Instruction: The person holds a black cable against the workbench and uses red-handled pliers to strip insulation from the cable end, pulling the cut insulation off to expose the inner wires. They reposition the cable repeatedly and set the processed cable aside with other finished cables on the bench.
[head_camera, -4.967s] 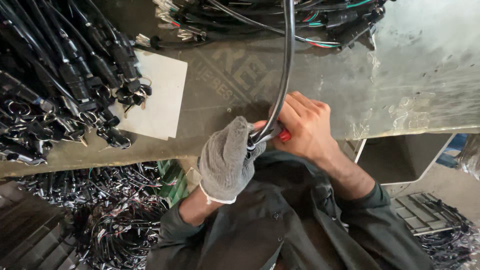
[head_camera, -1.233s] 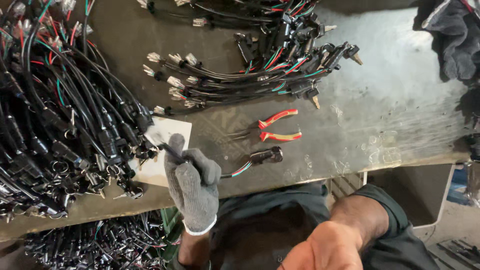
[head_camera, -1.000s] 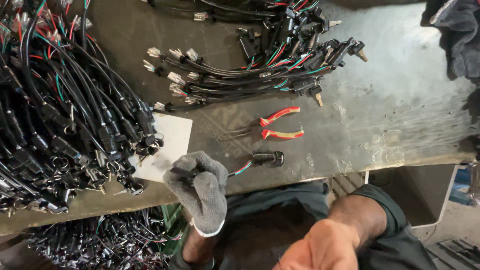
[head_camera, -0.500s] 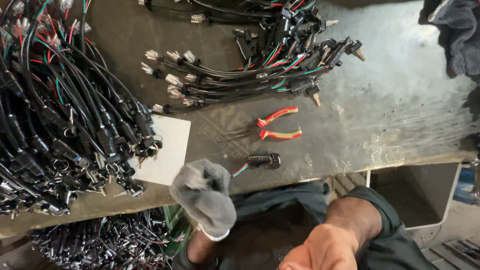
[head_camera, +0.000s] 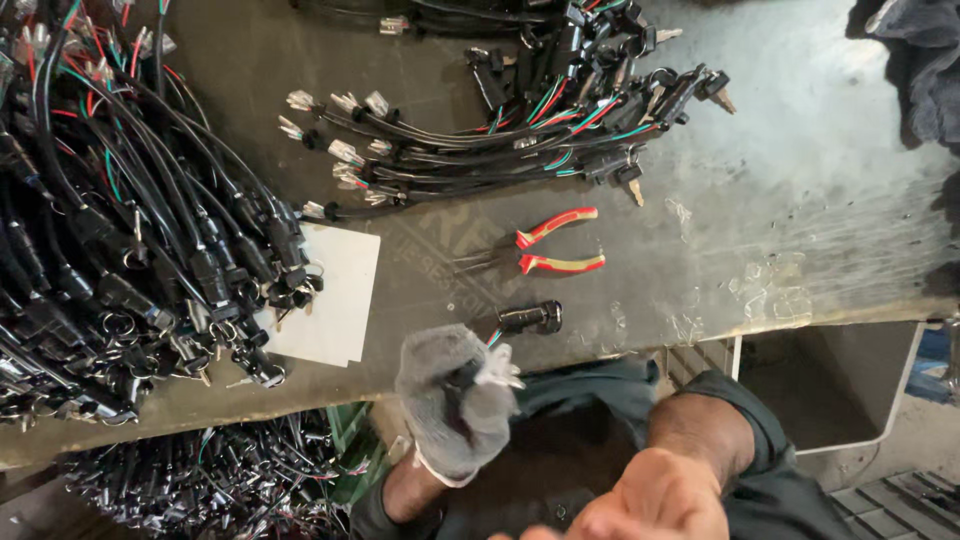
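the left hand (head_camera: 455, 400), in a grey knit glove, is curled shut around the clear plug end of a short black wire lead with cylindrical connector (head_camera: 530, 318) (lying at the bench edge); best gripped near the plug. the bare right hand (head_camera: 655, 500) hangs low, grip unclear.

Daylight floods in from the right, glare whitening the worn table (head_camera: 830, 190); left side dim (cables murky), bare right hand (head_camera: 660, 500) blurred.
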